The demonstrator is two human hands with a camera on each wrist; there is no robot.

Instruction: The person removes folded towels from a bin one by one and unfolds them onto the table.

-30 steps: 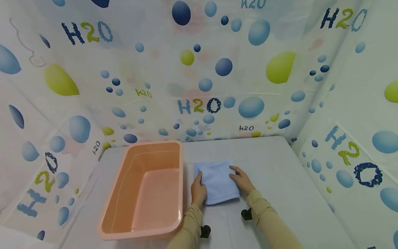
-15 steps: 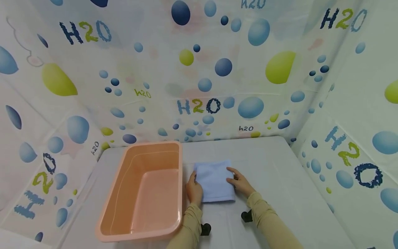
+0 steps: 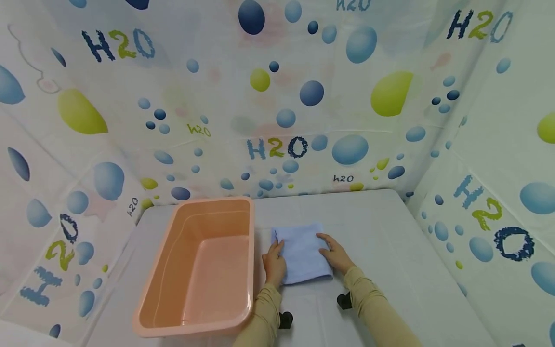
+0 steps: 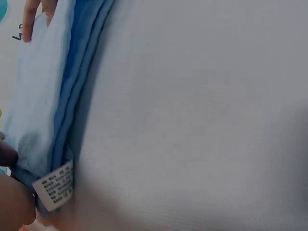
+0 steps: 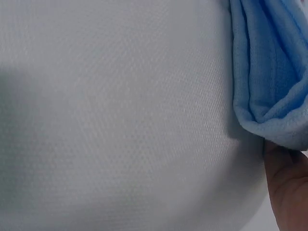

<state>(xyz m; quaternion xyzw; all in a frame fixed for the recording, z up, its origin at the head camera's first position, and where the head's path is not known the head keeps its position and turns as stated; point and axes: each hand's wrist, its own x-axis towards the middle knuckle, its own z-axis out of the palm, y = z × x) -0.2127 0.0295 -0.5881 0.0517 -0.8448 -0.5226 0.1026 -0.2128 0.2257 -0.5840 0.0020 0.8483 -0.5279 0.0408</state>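
one folded blue cloth [image 3: 302, 253], held at both side edges

the cloth lay over a grey-white table [image 3: 373, 224], just to the right of a peach-coloured basin [image 3: 218, 272]. the person's left hand [image 3: 274, 265] pinched the cloth's left edge, and the right hand [image 3: 337, 255] pinched its right edge, thumb and forefinger set a little apart along it. the two hands faced each other with the cloth between them.

from the left wrist, the cloth's near edge showed several stacked layers, and a white tag [image 4: 55, 186] with dark printing stuck out beside the left hand's fingers. from the right wrist, the layers bent round in a fold at the right, touching the right hand. whether the near edge met the table could not be told.

tan sleeves [image 3: 377, 308] reached in from the near side, with a small dark object [image 3: 344, 301] at each one. the basin, long and deep, filled the left part of the table. at the far side, left and right, hung white sheeting [image 3: 225, 91] printed with blue and lime drops and "h2o" lettering.
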